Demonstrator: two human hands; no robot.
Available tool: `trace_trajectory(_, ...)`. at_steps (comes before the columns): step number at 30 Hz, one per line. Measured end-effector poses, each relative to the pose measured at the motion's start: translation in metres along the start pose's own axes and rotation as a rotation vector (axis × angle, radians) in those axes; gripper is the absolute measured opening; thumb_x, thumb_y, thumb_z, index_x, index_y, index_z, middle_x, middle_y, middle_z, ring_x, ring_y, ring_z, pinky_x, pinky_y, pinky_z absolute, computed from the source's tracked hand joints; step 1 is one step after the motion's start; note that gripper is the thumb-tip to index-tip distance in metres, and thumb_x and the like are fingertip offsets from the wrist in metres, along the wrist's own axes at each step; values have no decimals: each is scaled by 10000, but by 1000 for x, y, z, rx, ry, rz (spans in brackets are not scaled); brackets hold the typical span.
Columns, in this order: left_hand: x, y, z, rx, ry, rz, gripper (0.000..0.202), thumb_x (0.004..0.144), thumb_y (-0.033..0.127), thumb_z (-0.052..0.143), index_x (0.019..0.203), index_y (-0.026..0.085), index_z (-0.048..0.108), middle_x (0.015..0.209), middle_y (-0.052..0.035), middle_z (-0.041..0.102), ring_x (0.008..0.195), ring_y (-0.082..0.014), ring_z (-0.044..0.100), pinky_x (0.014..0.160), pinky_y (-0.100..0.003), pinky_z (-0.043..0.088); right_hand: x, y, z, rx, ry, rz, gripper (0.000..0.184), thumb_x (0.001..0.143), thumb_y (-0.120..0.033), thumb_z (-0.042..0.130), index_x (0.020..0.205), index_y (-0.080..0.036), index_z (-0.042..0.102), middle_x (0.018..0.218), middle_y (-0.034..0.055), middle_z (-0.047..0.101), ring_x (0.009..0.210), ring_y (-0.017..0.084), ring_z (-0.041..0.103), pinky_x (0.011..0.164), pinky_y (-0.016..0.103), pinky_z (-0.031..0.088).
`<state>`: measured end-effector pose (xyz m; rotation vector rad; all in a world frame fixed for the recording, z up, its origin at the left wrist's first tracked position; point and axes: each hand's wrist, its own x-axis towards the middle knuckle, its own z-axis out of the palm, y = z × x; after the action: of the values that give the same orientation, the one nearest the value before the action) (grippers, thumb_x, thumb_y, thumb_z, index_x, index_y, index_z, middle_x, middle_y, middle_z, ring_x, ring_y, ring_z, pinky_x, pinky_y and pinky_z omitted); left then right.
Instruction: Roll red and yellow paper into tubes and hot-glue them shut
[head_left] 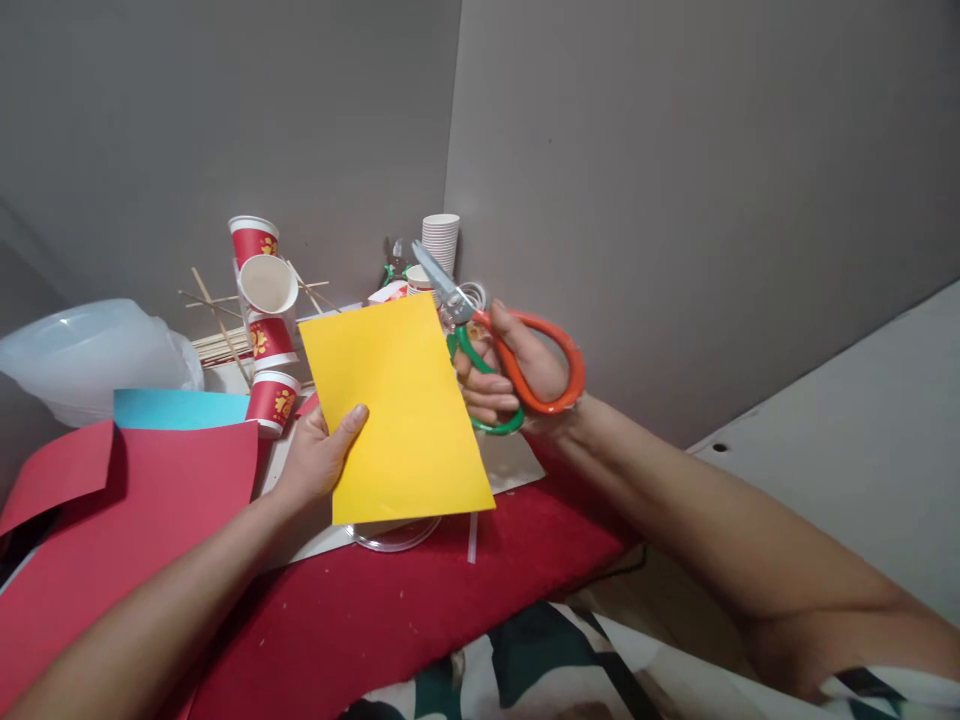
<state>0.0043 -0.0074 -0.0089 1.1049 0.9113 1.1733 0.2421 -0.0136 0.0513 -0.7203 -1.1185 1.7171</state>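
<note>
My left hand pinches the lower left edge of a yellow sheet of paper, thumb on top, and holds it up above the table. My right hand grips a pair of scissors with one orange and one green handle loop. Its fingers are through the loops. The steel blades point up and left, just past the sheet's upper right corner, and look nearly closed.
Red paper sheets and a blue sheet lie at left on a red cloth. Red printed paper cups on wooden sticks stand behind, with a stack of white cups in the corner. A clear plastic container sits far left, a clear lid under the yellow sheet.
</note>
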Motion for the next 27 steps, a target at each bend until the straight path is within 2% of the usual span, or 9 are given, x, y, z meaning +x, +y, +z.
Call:
trace_trajectory(3, 0, 2, 0, 11, 42, 40, 314, 759, 370, 769, 1013, 196, 706, 959, -96, 764, 776, -246, 734, 692, -369, 616, 9, -13, -21, -284, 123, -83, 620, 807, -779, 451, 640, -192, 559, 374, -86, 323, 294, 65, 273, 331, 231, 341)
trace_trajectory(6, 8, 6, -4, -2, 159, 168, 298, 764, 348, 769, 1016, 201, 710, 1045, -105, 751, 855, -240, 729, 753, -353, 610, 22, -22, -49, -852, 332, -145, 589, 756, -773, 535, 649, -195, 568, 423, -55, 403, 360, 79, 343, 383, 238, 303)
trace_trajectory(8, 14, 7, -8, -25, 202, 225, 283, 765, 313, 773, 1021, 208, 715, 1097, -100, 740, 921, -227, 718, 807, -334, 597, 31, -25, -67, -1263, 494, -84, 570, 728, -735, 603, 626, -175, 595, 501, -9, 488, 443, 94, 403, 452, 253, 304)
trace_trajectory(11, 19, 4, -13, -31, 210, 220, 254, 755, 276, 785, 997, 224, 729, 1063, -70, 752, 891, -192, 717, 799, -298, 591, 43, -24, -87, -1680, 466, 102, 519, 823, -650, 531, 863, -168, 720, 685, 73, 647, 591, 173, 547, 541, 291, 335)
trace_trajectory(13, 20, 2, -14, -32, 202, 177, 223, 752, 267, 790, 964, 226, 738, 1010, -55, 763, 837, -179, 720, 772, -292, 594, 49, -22, -93, -1760, 406, 158, 498, 830, -598, 543, 1043, -190, 732, 819, 111, 704, 702, 223, 607, 584, 307, 350)
trace_trajectory(16, 20, 2, -14, -46, 195, 126, 212, 745, 267, 797, 943, 210, 745, 1002, -59, 768, 802, -182, 724, 770, -307, 596, 59, -21, -98, -1807, 362, 210, 510, 812, -553, 584, 1155, -199, 715, 955, 141, 725, 816, 270, 639, 620, 315, 370)
trace_trajectory(22, 18, 5, -15, -46, 190, 58, 285, 734, 284, 809, 993, 191, 738, 1015, -91, 765, 754, -194, 724, 681, -290, 589, 84, -24, -111, -1837, 346, 256, 389, 809, -454, 634, 1060, -178, 742, 984, 142, 733, 858, 288, 653, 639, 320, 417)
trace_trajectory(25, 17, 6, -15, -19, 194, 30, 317, 737, 299, 809, 1022, 187, 728, 999, -101, 764, 736, -201, 724, 666, -296, 589, 91, -26, -111, -1797, 378, 186, 276, 798, -377, 666, 959, -166, 746, 975, 147, 737, 869, 291, 659, 656, 326, 447)
trace_trajectory(27, 17, 5, -15, -10, 189, 20, 336, 741, 309, 808, 1040, 184, 719, 1014, -110, 759, 744, -214, 727, 678, -315, 596, 91, -26, -100, -1757, 402, 82, 254, 837, -350, 628, 977, -163, 728, 1023, 144, 730, 915, 279, 661, 699, 328, 472)
